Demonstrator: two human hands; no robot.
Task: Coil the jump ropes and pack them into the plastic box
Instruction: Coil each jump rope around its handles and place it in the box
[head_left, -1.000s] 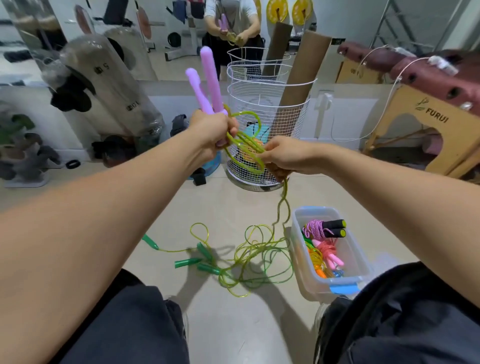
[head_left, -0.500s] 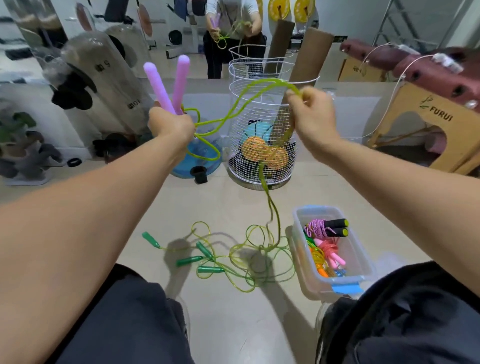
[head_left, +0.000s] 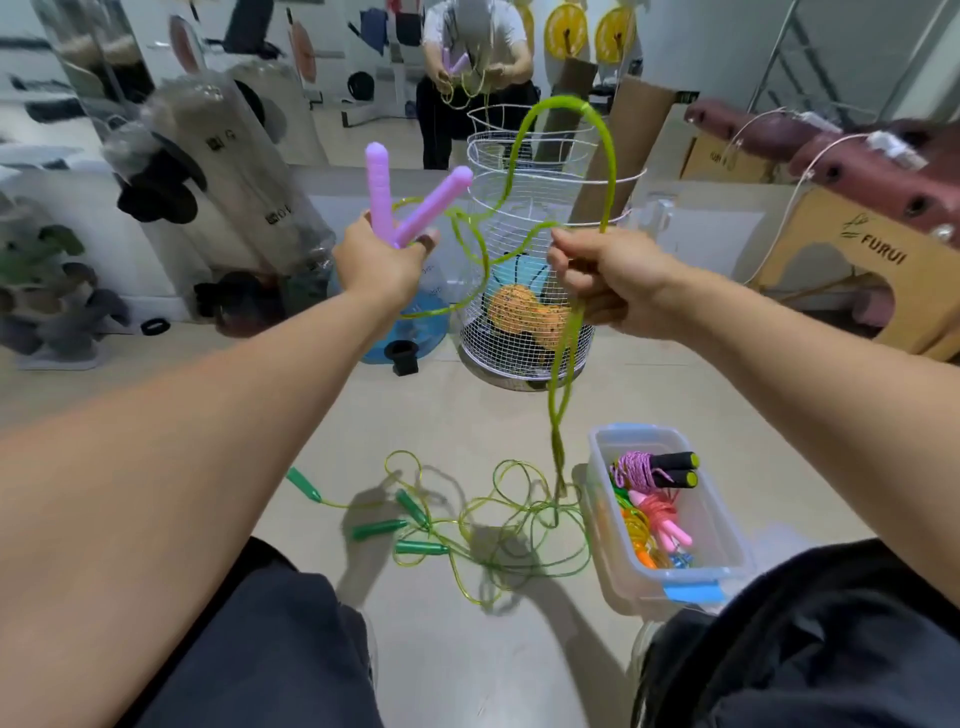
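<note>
Jump rope cord (head_left: 607, 156), yellow-green, makes a tall arch between both raised hands and hangs down in a doubled strand to the floor (head_left: 467, 405). The left hand (head_left: 382, 260) is closed around the two purple handles (head_left: 410, 200), which stick up from the fist and spread like a V. The right hand (head_left: 605, 275) grips the cord with curled fingers, in front of a white wire basket (head_left: 524, 332) that holds orange balls. On the floor between the knees lie loose green cords and four green handles (head_left: 397, 519), tangled together. Just to the right of them stands the clear plastic box (head_left: 724, 530), near the right knee. Inside it lie coiled ropes: a pink cord with black handles (head_left: 675, 467) at the far end, and pink and orange ones nearer.
</note>
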